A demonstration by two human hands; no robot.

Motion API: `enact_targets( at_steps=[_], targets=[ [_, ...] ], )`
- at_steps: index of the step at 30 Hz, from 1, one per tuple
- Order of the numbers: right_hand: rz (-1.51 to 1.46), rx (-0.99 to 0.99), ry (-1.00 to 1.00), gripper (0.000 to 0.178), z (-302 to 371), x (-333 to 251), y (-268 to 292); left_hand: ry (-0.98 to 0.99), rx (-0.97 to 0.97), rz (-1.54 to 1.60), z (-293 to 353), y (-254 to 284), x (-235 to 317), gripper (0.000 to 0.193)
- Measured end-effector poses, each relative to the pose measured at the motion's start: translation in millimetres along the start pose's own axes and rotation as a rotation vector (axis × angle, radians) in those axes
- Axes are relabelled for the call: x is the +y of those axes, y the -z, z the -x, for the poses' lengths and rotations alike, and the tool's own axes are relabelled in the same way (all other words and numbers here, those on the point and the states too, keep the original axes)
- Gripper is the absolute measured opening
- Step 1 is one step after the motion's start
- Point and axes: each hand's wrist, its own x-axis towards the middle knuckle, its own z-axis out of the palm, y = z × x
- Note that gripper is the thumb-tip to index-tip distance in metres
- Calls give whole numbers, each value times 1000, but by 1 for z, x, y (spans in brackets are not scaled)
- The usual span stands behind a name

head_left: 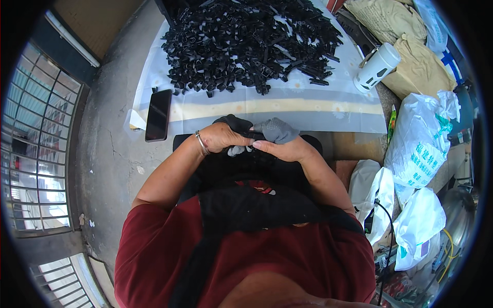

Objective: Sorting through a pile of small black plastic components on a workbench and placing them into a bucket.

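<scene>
Far to the left of the hands is a window with bars [38, 138], and nearer is the grey floor [110, 154]. A black phone [158, 115] lies flat on the left side of the table [308, 108], ahead of the left hand and off to its side, maybe so that it is out of the way but easy to reach. A shiny ring-shaped band [201, 142] goes around the left wrist. The left hand [221, 135] is curled, with its bare thumb pointing in to the middle and a black glove [232, 122] on its fingers. The thumb seems to press on a small black piece [253, 135], which is between the two hands, just off the near edge of the table. Ahead of both hands is a big pile of black bits [226, 46], perhaps put there so both hands can get to it. The right hand [282, 143] is curled too and pinches the same piece from its own side. Its thumb is bare, and a grey glove [280, 129] covers its fingers, maybe to keep the skin safe while the thumb can feel. Two hands likely keep such a little thing steady. I cannot see the fingertips underneath. Farther right are a white bottle [377, 66], standing a bit tilted in this view, a brown sack [418, 64] and a white bag [418, 141].
</scene>
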Motion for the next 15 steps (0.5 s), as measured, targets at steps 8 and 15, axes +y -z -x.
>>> enact_targets(
  at_steps=[8, 15],
  targets=[
    [439, 314, 156, 23, -13, -6, -20, -73, 634, 68, -12, -27, -47, 44],
    [384, 269, 37, 21, 2, -3, 3, -256, 539, -226, -2, -13, -15, 44]
  ],
)
